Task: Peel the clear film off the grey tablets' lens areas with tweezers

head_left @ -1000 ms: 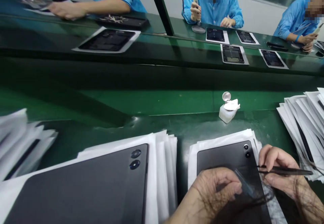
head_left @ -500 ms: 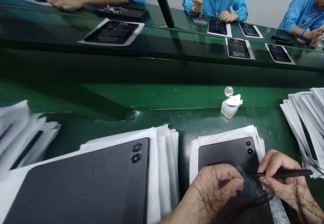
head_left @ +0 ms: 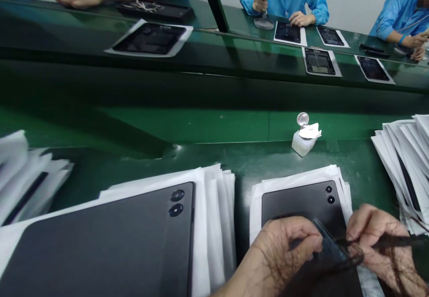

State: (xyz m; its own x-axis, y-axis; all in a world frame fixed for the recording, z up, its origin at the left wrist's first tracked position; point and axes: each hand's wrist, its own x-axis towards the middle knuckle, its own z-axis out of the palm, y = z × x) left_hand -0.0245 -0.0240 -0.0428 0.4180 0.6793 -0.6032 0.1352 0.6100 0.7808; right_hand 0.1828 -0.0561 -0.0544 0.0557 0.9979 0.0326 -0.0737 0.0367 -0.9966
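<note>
A dark grey tablet back cover (head_left: 298, 203) with two camera lenses lies on a stack of white sheets (head_left: 261, 194) at the lower right. My left hand (head_left: 288, 248) rests on it, fingers pinched on a clear film strip (head_left: 326, 239). My right hand (head_left: 378, 239) is closed on black tweezers (head_left: 398, 241), whose tips meet the film. A second, larger-looking dark tablet cover (head_left: 110, 243) lies on another white stack at the lower left.
A small white dispenser bottle (head_left: 303, 140) with its lid flipped open stands behind the right tablet. Fanned white sheets (head_left: 405, 154) lie at the right edge, more (head_left: 20, 180) at the left. Beyond the green belt (head_left: 201, 127), people in blue sleeves work over open tablets (head_left: 150, 37).
My right hand with the tweezers has slipped slightly down and right. The film stays pinched in my left hand. The view has tilted a little downward.
</note>
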